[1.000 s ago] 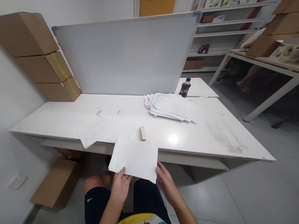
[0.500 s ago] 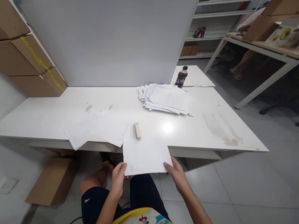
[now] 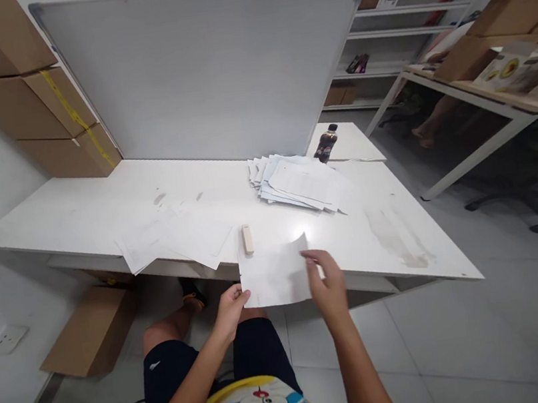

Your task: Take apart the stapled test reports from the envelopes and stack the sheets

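A white sheet of paper (image 3: 274, 275) is held over the front edge of the desk. My left hand (image 3: 232, 308) pinches its lower left corner, thumb on top. At the right edge, my right hand (image 3: 327, 280) has its fingers bent against the paper, and the upper right corner there curls upward. Just beyond the sheet's far edge stands a small cream oblong block (image 3: 247, 239), whose kind I cannot make out. Several loose sheets (image 3: 178, 238) lie spread to the left. Farther back on the right sits a fanned stack of papers (image 3: 299, 180).
A whiteboard (image 3: 204, 76) leans up behind the white desk (image 3: 82, 202). Near the stack stands a dark cola bottle (image 3: 326, 144). Cardboard boxes (image 3: 32, 105) are piled at the left, with another box (image 3: 88, 329) on the floor. A person's bare leg (image 3: 433, 119) shows under the other table.
The sheet has shifted right, with my left hand following. My right hand has moved up along the right edge from the lower corner, and the paper there now curls.
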Motion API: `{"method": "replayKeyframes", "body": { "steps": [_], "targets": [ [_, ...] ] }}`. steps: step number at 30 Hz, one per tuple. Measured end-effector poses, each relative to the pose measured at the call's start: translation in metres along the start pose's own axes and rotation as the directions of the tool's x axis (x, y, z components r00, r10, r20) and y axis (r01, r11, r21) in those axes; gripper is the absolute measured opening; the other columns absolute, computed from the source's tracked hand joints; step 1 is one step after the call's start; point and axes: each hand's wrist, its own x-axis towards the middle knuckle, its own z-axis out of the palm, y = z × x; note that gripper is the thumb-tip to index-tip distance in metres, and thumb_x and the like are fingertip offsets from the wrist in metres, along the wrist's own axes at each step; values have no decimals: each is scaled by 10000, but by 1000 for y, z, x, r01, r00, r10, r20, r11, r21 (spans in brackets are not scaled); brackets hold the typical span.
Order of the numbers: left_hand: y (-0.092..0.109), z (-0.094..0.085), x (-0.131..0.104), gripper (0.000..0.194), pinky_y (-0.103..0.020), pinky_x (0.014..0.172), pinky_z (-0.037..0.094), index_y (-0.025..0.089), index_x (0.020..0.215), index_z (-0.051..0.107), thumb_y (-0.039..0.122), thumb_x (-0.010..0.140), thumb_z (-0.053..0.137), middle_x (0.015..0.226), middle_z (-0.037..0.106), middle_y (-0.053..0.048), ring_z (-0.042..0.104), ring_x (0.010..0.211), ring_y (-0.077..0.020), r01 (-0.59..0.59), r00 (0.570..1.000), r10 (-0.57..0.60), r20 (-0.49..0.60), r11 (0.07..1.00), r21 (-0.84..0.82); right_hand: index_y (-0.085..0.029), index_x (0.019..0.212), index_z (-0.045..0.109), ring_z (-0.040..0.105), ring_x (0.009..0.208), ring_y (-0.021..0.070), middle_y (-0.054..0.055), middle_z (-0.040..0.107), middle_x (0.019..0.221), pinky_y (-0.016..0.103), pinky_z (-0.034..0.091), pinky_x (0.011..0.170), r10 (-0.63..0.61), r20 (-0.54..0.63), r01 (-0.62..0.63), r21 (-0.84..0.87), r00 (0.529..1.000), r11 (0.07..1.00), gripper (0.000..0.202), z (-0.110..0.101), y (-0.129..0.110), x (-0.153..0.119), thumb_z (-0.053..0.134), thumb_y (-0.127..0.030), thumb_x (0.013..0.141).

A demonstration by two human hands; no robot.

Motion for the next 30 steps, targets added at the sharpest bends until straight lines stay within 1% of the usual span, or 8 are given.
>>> {"method": "replayKeyframes", "body": {
  "steps": [2,4,7,9,15,20,26,30],
  "targets": [
    [-1,2,1,223,-273,708,437,159,784,699,313,638,765,751,700,-57,626,750,-197,-15,1000,15,-23,1000,18,-189,1032,641,589,988,226,102,664,1019,399,462,890,-194,229,215,-70,954,974,279,21,-23,22,393,-204,904],
    [-3,5,2,226,-272,689,433,155,770,695,326,636,758,735,694,-52,616,717,-190,-30,999,31,-39,999,27,-166,1060,645,564,1078,252,123,663,1093,453,388,1000,-264,432,377,-201,862,904,304,46,-36,36,408,-128,875],
    [-5,6,2,248,-273,673,432,148,768,689,341,626,753,721,687,-46,604,687,-184,-29,998,31,-63,999,38,-82,1187,592,498,1208,275,167,591,1265,463,295,1085,-185,621,481,-350,761,804,414,76,-40,40,403,-42,821],
    [-7,6,2,264,-272,662,429,140,774,687,344,618,750,715,683,-44,598,672,-179,-17,998,21,-64,998,52,-37,1283,516,451,1265,282,177,514,1360,444,308,1079,-103,661,472,-408,743,782,488,85,-39,36,384,-29,813],
    [-13,1,6,274,-269,661,423,144,773,678,366,623,737,710,676,-38,599,679,-180,-35,999,36,-21,998,59,-110,1360,459,426,1294,261,104,418,1454,413,382,1026,29,678,363,-429,734,827,572,88,-32,26,386,-40,798],
    [-21,1,14,274,-258,618,410,150,714,648,383,607,745,651,645,-16,578,621,-161,-27,999,29,-23,998,49,-122,1363,457,465,1262,251,77,383,1476,364,427,1004,25,617,250,-355,786,901,569,90,-24,21,464,-146,795],
    [-15,8,9,286,-235,599,415,146,737,655,353,574,767,662,645,-8,579,623,-141,-6,1000,6,-30,1000,-26,-117,1415,375,475,1255,277,119,331,1500,397,457,970,-24,603,242,-283,797,928,624,91,-24,18,504,-227,814],
    [-4,4,-9,308,-205,526,412,152,780,671,305,538,784,685,652,-7,582,602,-126,36,994,-51,-97,989,-146,-93,1420,348,364,1341,300,170,247,1526,464,387,1040,-190,474,314,-196,860,929,610,82,-37,-6,496,-249,849]
  ]
}}
